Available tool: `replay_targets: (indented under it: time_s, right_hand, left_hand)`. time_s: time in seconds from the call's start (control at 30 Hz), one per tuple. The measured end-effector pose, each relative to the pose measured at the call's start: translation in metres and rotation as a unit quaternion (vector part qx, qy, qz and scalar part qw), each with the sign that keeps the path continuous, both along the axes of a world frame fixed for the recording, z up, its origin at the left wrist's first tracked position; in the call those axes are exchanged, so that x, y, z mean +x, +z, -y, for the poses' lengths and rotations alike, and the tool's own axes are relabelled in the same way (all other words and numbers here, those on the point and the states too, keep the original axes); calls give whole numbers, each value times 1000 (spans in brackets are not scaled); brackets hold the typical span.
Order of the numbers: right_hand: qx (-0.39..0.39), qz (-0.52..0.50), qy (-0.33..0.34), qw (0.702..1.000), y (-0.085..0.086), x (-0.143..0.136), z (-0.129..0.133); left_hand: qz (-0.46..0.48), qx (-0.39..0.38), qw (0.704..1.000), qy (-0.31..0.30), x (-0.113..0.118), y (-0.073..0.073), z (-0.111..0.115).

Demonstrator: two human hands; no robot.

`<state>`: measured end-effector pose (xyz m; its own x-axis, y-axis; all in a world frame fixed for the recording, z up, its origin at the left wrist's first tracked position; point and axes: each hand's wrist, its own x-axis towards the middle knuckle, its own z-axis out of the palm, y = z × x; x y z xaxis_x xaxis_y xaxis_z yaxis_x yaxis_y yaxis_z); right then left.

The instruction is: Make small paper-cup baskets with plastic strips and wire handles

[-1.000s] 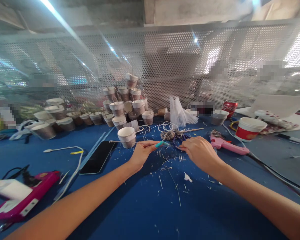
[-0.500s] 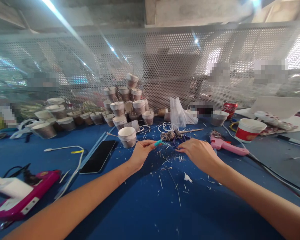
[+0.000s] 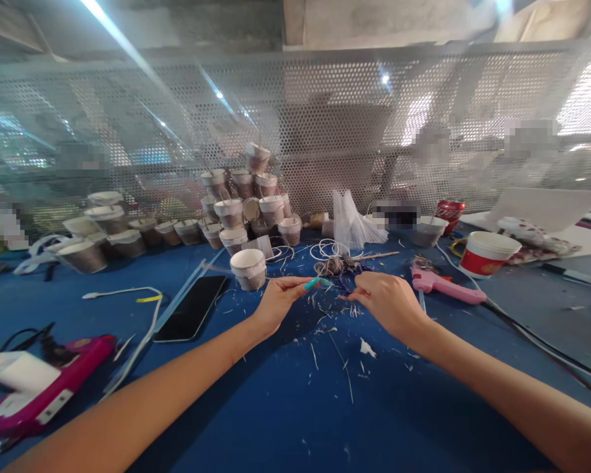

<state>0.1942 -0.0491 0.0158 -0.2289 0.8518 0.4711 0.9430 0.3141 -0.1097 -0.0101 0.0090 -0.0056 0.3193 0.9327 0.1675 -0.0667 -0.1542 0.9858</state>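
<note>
My left hand (image 3: 273, 302) is closed in a pinch over the middle of the blue table, with a slim turquoise tip (image 3: 312, 284) at its fingertips. A paler bit sticks out past this tip, too small to name. Just to the right, my right hand (image 3: 387, 299) is curled with its fingers bent inward; whatever it grips is hidden. Behind it, close to the fingers, lie a dark blue item (image 3: 345, 282) and a small bundle of brown twine (image 3: 331, 266). A wrapped white cup (image 3: 248, 269) stands beside my left hand.
Several wrapped cups (image 3: 229, 213) are stacked at the back, near clear strips (image 3: 349, 223). To the right lie a pink glue gun (image 3: 448, 287), a red-and-white cup (image 3: 487, 255) and a soda can (image 3: 448, 215). A phone (image 3: 191, 309) and magenta power strip (image 3: 73, 378) are left; scraps litter the middle.
My right hand has curled in more, and its fingertips have shifted slightly. The left hand keeps its pinch almost in place. The whole view has shifted a little.
</note>
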Motion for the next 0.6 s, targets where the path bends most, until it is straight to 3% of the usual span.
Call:
replay_targets:
  time_s: [0.37,0.6]
  right_hand:
    - [-28,28,14,999,5,0,-1]
    - [-52,35,-26,998,4,2,0]
  left_hand:
    - [14,18,1000,19,-1,-2,-1]
    - [0,12,1000,20,-1,-1,0]
